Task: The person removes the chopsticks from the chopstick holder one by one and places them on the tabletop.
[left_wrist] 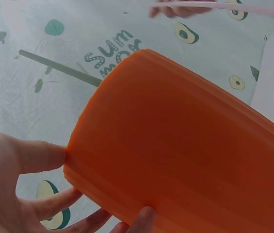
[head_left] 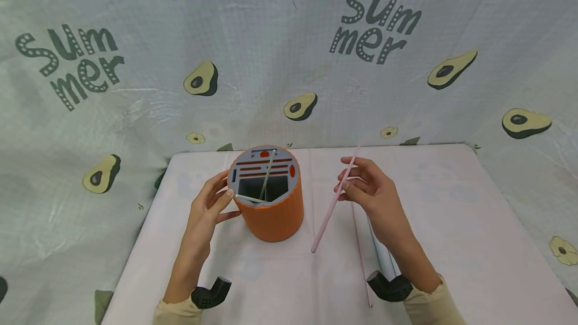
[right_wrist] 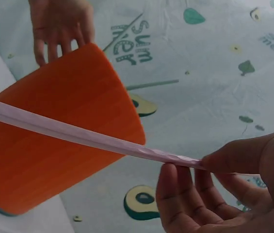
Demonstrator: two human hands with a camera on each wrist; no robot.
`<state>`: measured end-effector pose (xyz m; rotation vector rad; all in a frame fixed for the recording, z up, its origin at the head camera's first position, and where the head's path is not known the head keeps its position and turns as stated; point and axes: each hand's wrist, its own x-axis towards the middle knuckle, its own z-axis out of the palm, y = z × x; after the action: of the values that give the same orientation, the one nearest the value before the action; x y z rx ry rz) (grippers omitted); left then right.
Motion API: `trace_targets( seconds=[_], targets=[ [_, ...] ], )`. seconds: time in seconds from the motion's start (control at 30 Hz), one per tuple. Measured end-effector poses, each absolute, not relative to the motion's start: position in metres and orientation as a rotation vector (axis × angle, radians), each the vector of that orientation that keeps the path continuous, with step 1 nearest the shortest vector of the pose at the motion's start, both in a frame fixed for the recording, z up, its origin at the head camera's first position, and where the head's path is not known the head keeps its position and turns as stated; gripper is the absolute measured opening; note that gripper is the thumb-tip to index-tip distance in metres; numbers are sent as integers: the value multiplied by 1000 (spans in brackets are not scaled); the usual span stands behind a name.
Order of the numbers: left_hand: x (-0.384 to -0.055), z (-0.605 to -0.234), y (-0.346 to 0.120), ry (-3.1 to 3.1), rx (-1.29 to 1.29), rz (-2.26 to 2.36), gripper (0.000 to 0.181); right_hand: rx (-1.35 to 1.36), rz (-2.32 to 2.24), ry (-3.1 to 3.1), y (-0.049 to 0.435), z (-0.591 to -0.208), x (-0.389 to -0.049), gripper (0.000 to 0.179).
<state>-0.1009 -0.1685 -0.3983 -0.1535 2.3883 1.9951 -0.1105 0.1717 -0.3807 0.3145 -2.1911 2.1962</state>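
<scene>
An orange round holder with a grey slotted top stands on the table. My left hand grips its left side, the thumb at the top rim and the other fingers along the wall. Two pale green straws sit in the large opening of the top; one leans up and the other lies low near the front rim. To the right, my right hand pinches a pink straw between thumb and fingers. It slants in the air, lower end toward the holder's right side.
Under my right forearm, a thin pink straw and blue straws lie on the white table. Behind the table hangs a pale cloth printed with avocados and lettering.
</scene>
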Motion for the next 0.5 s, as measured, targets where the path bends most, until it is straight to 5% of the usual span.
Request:
trace_targets(
  seconds=[0.5],
  targets=[
    [-101,-398,-168,2387,-137,2007,49,56,2180,-2666,184,-453,-117,51]
  ],
)
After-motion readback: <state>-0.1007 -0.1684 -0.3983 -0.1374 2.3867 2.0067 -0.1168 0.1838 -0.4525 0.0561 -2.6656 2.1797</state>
